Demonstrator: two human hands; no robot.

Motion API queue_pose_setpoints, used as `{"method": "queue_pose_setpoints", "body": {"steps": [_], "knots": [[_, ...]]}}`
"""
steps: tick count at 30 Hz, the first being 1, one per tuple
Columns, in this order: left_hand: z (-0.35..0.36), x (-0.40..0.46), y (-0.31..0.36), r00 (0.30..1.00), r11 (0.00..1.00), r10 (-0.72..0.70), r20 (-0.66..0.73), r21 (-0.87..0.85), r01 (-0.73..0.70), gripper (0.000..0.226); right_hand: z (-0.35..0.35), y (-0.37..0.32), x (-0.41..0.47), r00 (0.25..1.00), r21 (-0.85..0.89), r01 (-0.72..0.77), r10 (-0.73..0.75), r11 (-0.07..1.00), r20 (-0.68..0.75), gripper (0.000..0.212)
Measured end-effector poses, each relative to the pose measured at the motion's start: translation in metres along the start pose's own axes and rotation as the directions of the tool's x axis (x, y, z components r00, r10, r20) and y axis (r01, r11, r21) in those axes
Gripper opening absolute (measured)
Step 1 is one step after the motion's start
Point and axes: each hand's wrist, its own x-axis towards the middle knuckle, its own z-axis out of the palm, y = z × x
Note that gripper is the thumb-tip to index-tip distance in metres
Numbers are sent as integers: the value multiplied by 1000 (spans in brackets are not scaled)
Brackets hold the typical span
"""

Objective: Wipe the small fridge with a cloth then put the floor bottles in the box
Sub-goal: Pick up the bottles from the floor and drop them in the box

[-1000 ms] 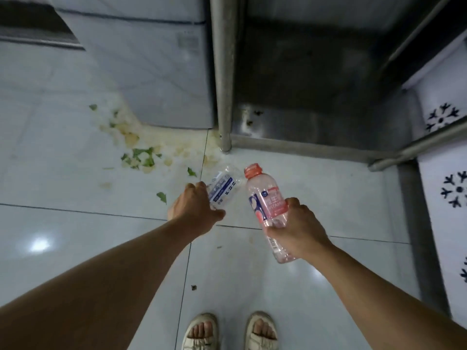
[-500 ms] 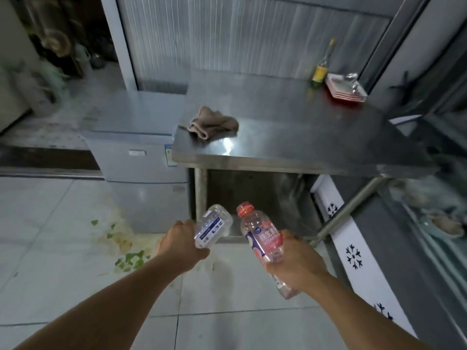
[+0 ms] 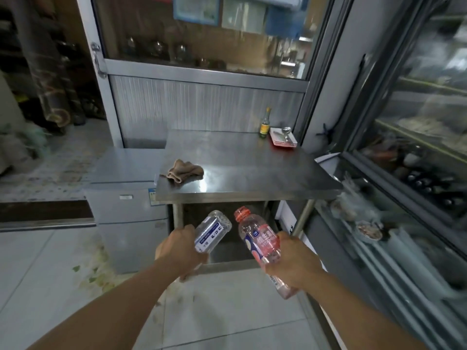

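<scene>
Two bottles gripped, clear bottle [image 3: 213, 230] cap hidden by left hand [image 3: 180, 250]

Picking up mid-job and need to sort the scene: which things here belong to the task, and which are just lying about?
Job:
- clear bottle in left hand
- pink bottle in right hand
- cloth
- fridge
No box in view.

Lying about:
- sauce bottle
- red plates
- table
- floor scraps

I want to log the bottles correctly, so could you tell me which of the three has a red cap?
The pink bottle in the right hand. The clear bottle in the left hand has a blue label; the sauce bottle stands on the table.
</scene>
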Motion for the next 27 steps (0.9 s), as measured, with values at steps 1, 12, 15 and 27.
{"method": "queue_pose_setpoints", "body": {"steps": [1, 12, 15, 27], "knots": [[-3, -11, 7, 1000, 1000, 12, -11, 9, -12, 50, -7, 4, -13, 1000, 36, 1, -1, 999, -1, 57], [-40, -106, 72, 977, 969, 213, -11, 126, -210, 56, -84, 56, -151, 989, 107, -117, 125, 987, -74, 55], [-46, -123, 87, 954, 949, 298, 11, 106, -298, 54, -97, 62, -191, 979, 81, -167, 175, 983, -105, 48], [-49, -203, 104, 713, 723, 668, 215, 41, -690, 50, -81, 30, -360, 822, 94, -478, 482, 873, -302, 54]]}}
